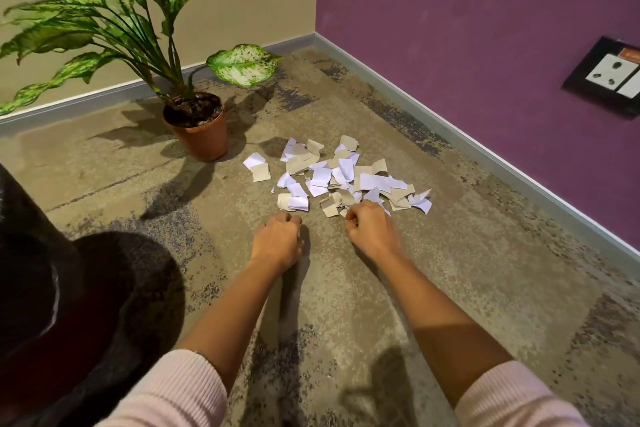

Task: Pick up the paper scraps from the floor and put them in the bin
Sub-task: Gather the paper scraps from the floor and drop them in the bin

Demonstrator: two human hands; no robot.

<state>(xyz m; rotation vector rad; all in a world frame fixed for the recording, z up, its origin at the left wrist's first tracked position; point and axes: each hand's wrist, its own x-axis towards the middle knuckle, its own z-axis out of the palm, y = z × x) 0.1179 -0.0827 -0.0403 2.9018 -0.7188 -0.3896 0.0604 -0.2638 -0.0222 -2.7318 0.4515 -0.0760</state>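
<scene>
A pile of white and beige paper scraps (pixel 341 177) lies on the mottled carpet in front of me. A few loose pieces (pixel 258 166) sit to its left. My right hand (pixel 372 230) has its fingers curled and touches the near edge of the pile. Whether a scrap is inside it is hidden. My left hand (pixel 277 241) is also curled, low over bare carpet just short of the pile, with nothing visible in it. A dark round bin (pixel 114 246) stands at my left, close to my left forearm.
A potted plant in a brown pot (pixel 201 133) stands just left of the scraps, its leaves spreading over the floor. Two walls meet in a corner behind the pile. A wall socket (pixel 609 76) is on the purple wall at right.
</scene>
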